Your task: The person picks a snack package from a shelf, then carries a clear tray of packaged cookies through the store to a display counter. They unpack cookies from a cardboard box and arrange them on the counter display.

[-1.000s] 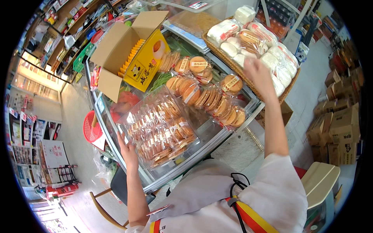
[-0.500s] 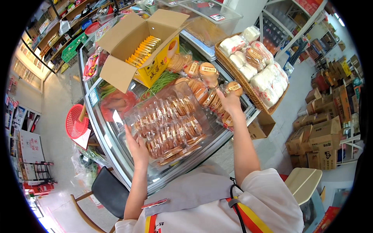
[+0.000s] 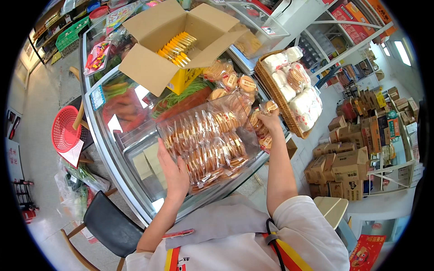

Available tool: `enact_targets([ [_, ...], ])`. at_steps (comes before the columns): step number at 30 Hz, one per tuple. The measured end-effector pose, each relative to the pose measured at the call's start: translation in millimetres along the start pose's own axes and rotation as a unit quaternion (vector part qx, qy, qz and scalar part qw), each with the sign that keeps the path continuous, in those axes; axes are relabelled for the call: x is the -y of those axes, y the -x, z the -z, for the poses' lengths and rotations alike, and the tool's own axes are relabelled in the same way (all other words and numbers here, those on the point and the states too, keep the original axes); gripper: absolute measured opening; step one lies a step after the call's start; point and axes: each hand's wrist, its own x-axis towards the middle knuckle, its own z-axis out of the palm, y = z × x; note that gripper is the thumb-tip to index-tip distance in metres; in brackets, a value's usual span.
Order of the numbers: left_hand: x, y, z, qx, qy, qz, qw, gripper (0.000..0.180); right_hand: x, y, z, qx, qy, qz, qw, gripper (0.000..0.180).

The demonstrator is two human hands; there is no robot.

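Note:
A clear plastic bin holds rows of round, flat biscuits in clear wrappers. It stands on the near part of a glass-topped counter. My left hand lies against the bin's left side, fingers stretched out and holding nothing. Beyond the bin's right side, my right hand is closed on a wrapped pack of round biscuits; its fingertips are partly hidden. More loose biscuit packs lie heaped behind the bin and beside that hand.
An open cardboard box with yellow packets stands behind the bin. To the right is a wicker basket of white bagged buns. A black chair and red plastic basket stand left of the counter. Cartons are stacked at right.
My right hand has closed on a biscuit pack. The bin with my left hand beside it has shifted right on the counter, uncovering beige squares at its left. The whole view has turned.

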Motion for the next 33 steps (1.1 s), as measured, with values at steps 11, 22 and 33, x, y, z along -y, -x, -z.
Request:
enact_targets([
  [11, 2.8, 0.4, -3.0, -0.007, -0.023, -0.013, 1.000, 0.071, -19.4, 14.8, 25.9, 0.014, -0.104, 0.058, 0.993, 0.074],
  [22, -79.4, -2.0, 11.4, 0.081, 0.074, -0.073, 0.991, 0.080, 83.8, 123.8, 71.0, 0.279, -0.454, 0.330, 0.779, 0.094],
  [33, -59.9, 3.7, 18.8, 0.084, -0.022, -0.030, 0.996, 0.068, 82.6, 145.4, -30.2, 0.411, -0.311, 0.479, 0.711, 0.091],
])
